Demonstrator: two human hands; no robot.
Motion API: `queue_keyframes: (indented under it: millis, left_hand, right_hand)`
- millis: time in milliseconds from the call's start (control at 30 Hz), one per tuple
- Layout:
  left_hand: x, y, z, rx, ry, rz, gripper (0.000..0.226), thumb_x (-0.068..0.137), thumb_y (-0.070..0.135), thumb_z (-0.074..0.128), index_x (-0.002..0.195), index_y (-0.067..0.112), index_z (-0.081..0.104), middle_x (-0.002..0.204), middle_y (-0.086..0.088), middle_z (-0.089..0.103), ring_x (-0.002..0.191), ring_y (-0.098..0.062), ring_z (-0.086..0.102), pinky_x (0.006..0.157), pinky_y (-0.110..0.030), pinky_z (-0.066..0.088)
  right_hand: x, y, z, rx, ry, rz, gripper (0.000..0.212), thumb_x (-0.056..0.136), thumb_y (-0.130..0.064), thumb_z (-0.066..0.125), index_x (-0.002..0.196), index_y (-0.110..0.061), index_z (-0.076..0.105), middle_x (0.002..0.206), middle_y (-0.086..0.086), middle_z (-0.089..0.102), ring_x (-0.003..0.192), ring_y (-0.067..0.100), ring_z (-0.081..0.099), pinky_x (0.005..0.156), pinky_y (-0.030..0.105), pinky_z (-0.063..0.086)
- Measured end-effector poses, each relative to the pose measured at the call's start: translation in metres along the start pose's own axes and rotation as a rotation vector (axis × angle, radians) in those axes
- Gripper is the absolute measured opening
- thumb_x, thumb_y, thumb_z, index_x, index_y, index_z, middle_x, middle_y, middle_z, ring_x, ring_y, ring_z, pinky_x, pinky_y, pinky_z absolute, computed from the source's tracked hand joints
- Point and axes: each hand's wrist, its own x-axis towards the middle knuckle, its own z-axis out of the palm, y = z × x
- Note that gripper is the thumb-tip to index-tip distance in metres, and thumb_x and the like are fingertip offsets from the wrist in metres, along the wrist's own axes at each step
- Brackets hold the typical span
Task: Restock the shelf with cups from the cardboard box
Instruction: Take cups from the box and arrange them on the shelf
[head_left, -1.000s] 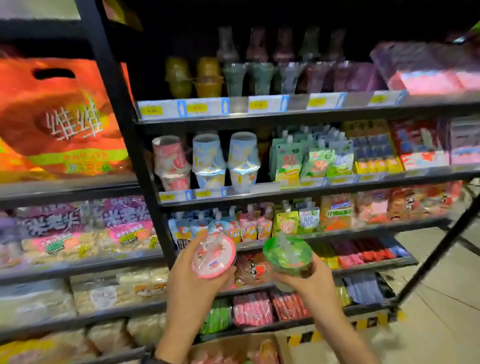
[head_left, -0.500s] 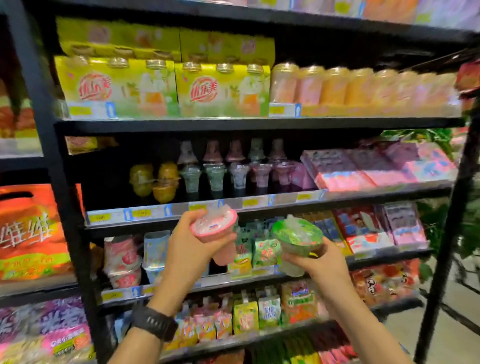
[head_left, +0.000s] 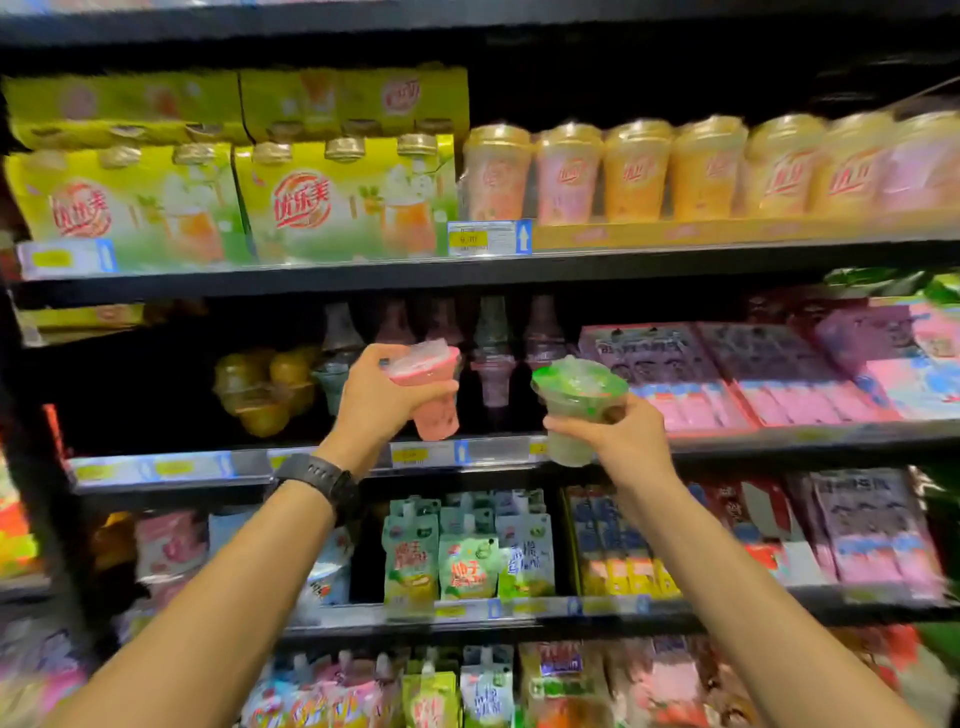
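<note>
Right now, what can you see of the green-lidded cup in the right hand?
The green-lidded clear plastic cup tapers downward and holds pale green contents. Crinkled clear wrap tops its lid. Tilted slightly toward the camera, it is gripped below the rim by the right hand, in front of the black shelf edge.

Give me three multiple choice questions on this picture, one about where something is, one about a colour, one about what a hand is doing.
1. Where is the pink cup? A. held up before the shelf B. inside a box C. on the floor
2. What colour is the lid on the other cup, in the right hand? A. red B. green C. blue
3. What is the left hand doing? A. hanging empty B. pressing a price tag C. gripping the pink cup
Answers: 1 A, it is in the air before the shelf rim; 2 B, the lid is green; 3 C, fingers curl round it.
</note>
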Motion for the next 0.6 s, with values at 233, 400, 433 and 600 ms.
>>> queue_keyframes:
  millis: [233, 400, 433, 600]
  left_hand:
    - [0.037, -0.013, 0.03, -0.018, -0.021, -0.041, 0.073, 0.054, 0.03, 0.095, 0.115, 0.02, 0.057, 0.119, -0.003, 0.06, 0.104, -0.021, 0.063, 0.086, -0.044, 0.058]
    - [0.071, -0.029, 0.049, -0.001, -0.165, -0.162, 0.083, 0.054, 0.027, 0.096, 0.126, 0.01, 0.057, 0.119, -0.01, 0.066, 0.103, -0.024, 0.068, 0.087, -0.043, 0.058]
    - [0.077, -0.034, 0.051, -0.008, -0.196, -0.174, 0.072, 0.058, 0.022, 0.094, 0.12, 0.007, 0.062, 0.113, -0.014, 0.07, 0.098, -0.024, 0.07, 0.085, -0.041, 0.059]
    - [0.107, -0.05, 0.057, -0.07, -0.287, -0.216, 0.056, 0.064, 0.009, 0.09, 0.115, 0.008, 0.066, 0.102, -0.011, 0.074, 0.081, -0.016, 0.071, 0.074, -0.034, 0.061]
  right_hand:
    - [0.057, 0.014, 0.0, -0.025, 0.042, 0.05, 0.056, 0.058, -0.01, 0.091, 0.107, -0.009, 0.064, 0.099, 0.002, 0.071, 0.085, 0.011, 0.068, 0.064, 0.023, 0.055]
    - [0.098, 0.03, 0.013, -0.093, 0.013, 0.081, 0.053, 0.059, -0.009, 0.09, 0.104, -0.005, 0.064, 0.1, 0.006, 0.072, 0.085, 0.014, 0.068, 0.067, 0.024, 0.053]
    - [0.107, 0.033, 0.016, -0.102, 0.009, 0.068, 0.052, 0.059, -0.009, 0.09, 0.104, -0.005, 0.063, 0.1, 0.005, 0.072, 0.085, 0.014, 0.069, 0.07, 0.024, 0.054]
    - [0.149, 0.032, 0.027, -0.19, 0.036, -0.007, 0.033, 0.066, 0.0, 0.084, 0.092, -0.01, 0.065, 0.08, 0.0, 0.067, 0.054, -0.009, 0.06, 0.051, 0.007, 0.044]
